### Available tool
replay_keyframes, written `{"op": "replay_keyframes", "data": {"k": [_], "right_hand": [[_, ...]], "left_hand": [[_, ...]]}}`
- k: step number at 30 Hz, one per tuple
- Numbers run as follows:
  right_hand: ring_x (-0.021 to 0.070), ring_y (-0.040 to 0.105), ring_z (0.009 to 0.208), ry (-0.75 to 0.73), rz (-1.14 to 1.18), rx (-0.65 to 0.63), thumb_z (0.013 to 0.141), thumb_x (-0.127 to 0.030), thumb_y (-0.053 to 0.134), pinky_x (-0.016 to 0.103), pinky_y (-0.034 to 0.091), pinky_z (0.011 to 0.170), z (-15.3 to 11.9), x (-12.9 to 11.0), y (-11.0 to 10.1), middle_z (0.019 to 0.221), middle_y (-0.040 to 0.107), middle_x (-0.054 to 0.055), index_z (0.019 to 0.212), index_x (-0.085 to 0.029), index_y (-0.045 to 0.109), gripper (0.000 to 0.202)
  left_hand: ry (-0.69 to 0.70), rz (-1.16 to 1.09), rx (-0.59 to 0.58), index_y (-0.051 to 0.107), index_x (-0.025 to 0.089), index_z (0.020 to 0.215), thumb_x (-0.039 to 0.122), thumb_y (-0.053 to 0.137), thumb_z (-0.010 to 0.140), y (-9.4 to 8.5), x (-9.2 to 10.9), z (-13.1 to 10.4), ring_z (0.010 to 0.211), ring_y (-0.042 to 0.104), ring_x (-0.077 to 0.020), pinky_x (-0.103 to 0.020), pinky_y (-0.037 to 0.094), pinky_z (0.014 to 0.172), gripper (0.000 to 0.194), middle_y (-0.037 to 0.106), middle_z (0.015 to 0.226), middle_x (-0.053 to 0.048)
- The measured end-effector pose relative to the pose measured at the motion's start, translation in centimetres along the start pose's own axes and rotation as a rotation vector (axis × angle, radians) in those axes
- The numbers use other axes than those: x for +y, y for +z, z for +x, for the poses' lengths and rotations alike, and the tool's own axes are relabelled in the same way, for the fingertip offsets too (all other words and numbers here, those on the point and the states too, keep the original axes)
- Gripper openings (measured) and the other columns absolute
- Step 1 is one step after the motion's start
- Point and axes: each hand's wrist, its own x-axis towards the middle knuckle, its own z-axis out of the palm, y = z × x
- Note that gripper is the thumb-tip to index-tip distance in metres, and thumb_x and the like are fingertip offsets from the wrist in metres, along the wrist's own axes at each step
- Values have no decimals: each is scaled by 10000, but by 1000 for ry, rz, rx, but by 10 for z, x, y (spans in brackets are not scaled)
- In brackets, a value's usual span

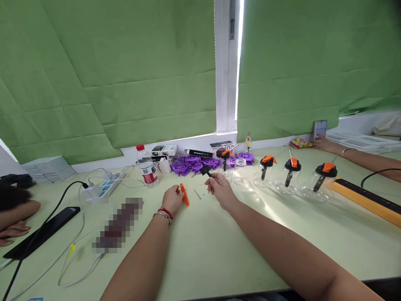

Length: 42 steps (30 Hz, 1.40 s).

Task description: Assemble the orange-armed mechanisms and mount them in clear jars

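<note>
My right hand (219, 189) is closed round the stem of a small black part (206, 170), holding it above the pale green table (219, 259). Beside an orange piece (184, 195), my left hand (173, 198) rests near the table with its fingers curled; whether it grips the orange piece is too small to tell. Between my hands lie a thin metal pin (197, 194) and a tiny ring (203, 194). Purple round parts (191, 164) are heaped just beyond.
Clear jars with black and orange tops (293, 164) stand at right, by an orange-black bar (369, 198). At left are a water bottle (147, 169), cables and a dark tablet (44, 232). Another person's hand (324, 144) touches a phone (320, 128); someone's head rests far left.
</note>
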Motion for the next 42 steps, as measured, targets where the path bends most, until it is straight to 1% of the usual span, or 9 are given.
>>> {"op": "replay_keyframes", "data": {"k": [4,7,10,14,20,29,34,38,42], "right_hand": [[100,522,597,-34,-38,-45,774,-358,537,232,367,507,-2,5,2,804,628,1,966,-201,505,250],[102,522,602,-54,-57,-42,787,-371,527,235,369,513,-1,8,1,818,627,2,983,-207,501,256],[101,515,596,-73,-69,-24,799,-387,514,234,364,508,1,10,-2,825,627,4,983,-209,496,257],[98,511,586,-79,-70,-16,799,-395,516,233,355,502,3,10,-3,819,622,6,979,-204,498,263],[95,512,586,-61,-75,-33,798,-377,513,232,355,507,1,7,-2,828,622,4,987,-204,497,256],[92,514,581,-52,-83,-60,820,-342,477,228,364,511,0,10,0,825,623,-2,973,-210,488,203],[100,529,588,-93,-167,-70,851,-320,435,231,373,514,-1,12,0,846,627,1,990,-217,472,177],[131,560,648,-230,-395,-135,882,-278,406,264,412,585,-7,9,0,867,639,13,1000,-221,489,155],[159,574,706,-388,-681,-270,906,-236,411,278,408,650,-18,2,4,836,645,22,1031,-221,526,171]], "left_hand": [[30,132,22,588,111,1120,188,573,754,-4,3,-1,906,582,-229,-312,419,793,375,636,1015,-133],[165,189,21,573,165,1173,173,543,781,-5,11,-5,1105,506,-229,-302,353,944,392,571,1197,-113],[291,341,-38,582,206,1149,181,534,794,-4,17,-11,1113,502,-222,-295,351,946,360,568,1201,-89],[190,476,-106,602,202,1042,180,522,794,-4,18,-13,976,574,-229,-292,410,792,261,621,1085,-100],[46,479,-34,588,156,976,155,517,764,-9,13,-7,893,603,-272,-309,413,681,223,636,994,-148],[44,398,38,584,170,1029,91,518,736,-5,12,-8,916,604,-213,-282,435,789,311,590,1066,-131],[82,362,64,598,158,1040,239,514,808,-5,18,-10,930,599,-234,-333,448,830,260,557,1099,-143],[269,97,249,549,157,1134,410,376,902,-14,30,-17,882,595,-208,-369,475,811,384,566,1087,-120],[559,-155,96,491,220,1236,448,539,826,-18,41,-28,860,592,-160,-298,510,714,471,548,1179,-85]]}}
